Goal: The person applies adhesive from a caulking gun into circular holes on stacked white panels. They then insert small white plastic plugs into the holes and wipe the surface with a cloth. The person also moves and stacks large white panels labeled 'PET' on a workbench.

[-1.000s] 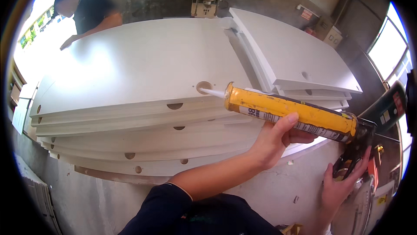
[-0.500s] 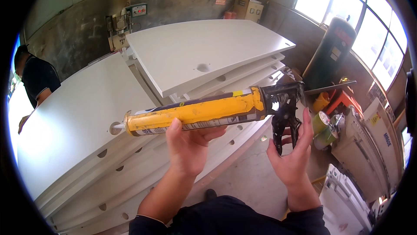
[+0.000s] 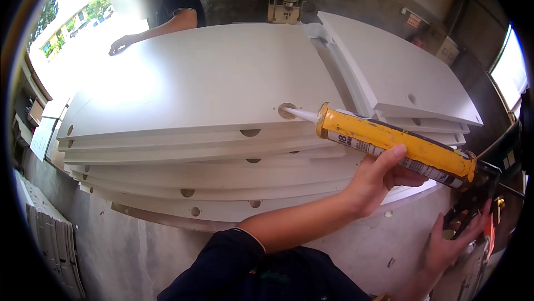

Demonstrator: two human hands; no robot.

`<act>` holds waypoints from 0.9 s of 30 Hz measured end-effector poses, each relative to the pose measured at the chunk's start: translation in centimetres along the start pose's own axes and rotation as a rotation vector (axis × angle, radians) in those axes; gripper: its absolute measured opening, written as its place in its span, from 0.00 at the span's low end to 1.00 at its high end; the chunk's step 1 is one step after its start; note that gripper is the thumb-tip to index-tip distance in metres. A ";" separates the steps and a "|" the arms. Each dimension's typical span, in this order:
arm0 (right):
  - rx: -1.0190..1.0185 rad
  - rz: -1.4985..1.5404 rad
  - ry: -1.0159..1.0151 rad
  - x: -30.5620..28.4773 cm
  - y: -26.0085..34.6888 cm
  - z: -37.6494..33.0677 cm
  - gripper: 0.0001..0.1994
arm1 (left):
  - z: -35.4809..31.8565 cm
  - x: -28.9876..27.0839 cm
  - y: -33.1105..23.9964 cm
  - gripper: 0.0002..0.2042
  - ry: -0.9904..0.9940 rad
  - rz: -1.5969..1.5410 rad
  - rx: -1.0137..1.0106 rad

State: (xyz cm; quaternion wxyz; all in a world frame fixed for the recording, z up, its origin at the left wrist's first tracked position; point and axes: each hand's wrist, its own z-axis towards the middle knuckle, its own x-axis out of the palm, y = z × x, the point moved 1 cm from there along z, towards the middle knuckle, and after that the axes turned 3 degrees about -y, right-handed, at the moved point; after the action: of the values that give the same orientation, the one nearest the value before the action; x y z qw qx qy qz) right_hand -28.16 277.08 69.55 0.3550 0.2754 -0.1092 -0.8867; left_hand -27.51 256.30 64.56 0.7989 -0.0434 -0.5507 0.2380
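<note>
A yellow caulking gun (image 3: 397,141) with a cartridge in it slants across the right half, its white nozzle (image 3: 302,114) pointing left. The nozzle tip lies over a round hole (image 3: 286,111) near the front edge of the top white panel (image 3: 222,73); whether it touches is unclear. My left hand (image 3: 384,181) is closed under the barrel, thumb along its near side. At the gun's rear end, my right hand (image 3: 457,242) holds the dark handle and trigger (image 3: 464,209), fingers partly hidden in shade.
Several white panels with holes lie stacked beneath the top one. A second stack (image 3: 406,67) stands at the right. Across the panels, a co-worker's hand (image 3: 125,42) rests near the far left edge. More stacked boards (image 3: 47,229) stand at the lower left.
My view has swung left, bringing the co-worker and more of the left stack in. The gun now tilts down to the right, its nozzle still by the hole; both hands keep hold.
</note>
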 end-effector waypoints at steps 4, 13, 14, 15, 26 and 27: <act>-0.014 -0.056 0.009 0.0 -0.5 0.5 0.44 | 0.1 0.5 0.0 0.25 -0.020 -0.019 -0.018; -0.056 -0.026 0.009 -0.6 -0.3 1.0 0.42 | 0.1 1.0 0.4 0.26 0.003 -0.058 -0.036; -0.059 -0.006 0.019 -0.7 -0.7 1.0 0.42 | 0.2 0.9 0.5 0.26 0.009 -0.042 -0.039; -0.064 0.015 0.029 -0.7 -1.2 1.0 0.42 | 0.3 0.8 0.6 0.27 0.016 -0.025 -0.042; -0.128 -0.024 0.004 -0.7 -2.3 1.2 0.41 | 0.4 1.3 0.8 0.27 0.033 -0.065 -0.048; -0.130 -0.018 0.007 -0.9 -2.8 1.1 0.41 | 0.5 1.2 0.9 0.26 0.037 -0.054 -0.049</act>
State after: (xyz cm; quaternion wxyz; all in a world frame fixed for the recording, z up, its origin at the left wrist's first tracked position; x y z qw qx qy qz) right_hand -29.84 279.66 69.74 0.3645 0.2558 -0.0477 -0.8941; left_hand -27.89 257.49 65.50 0.8139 -0.0525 -0.5423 0.2019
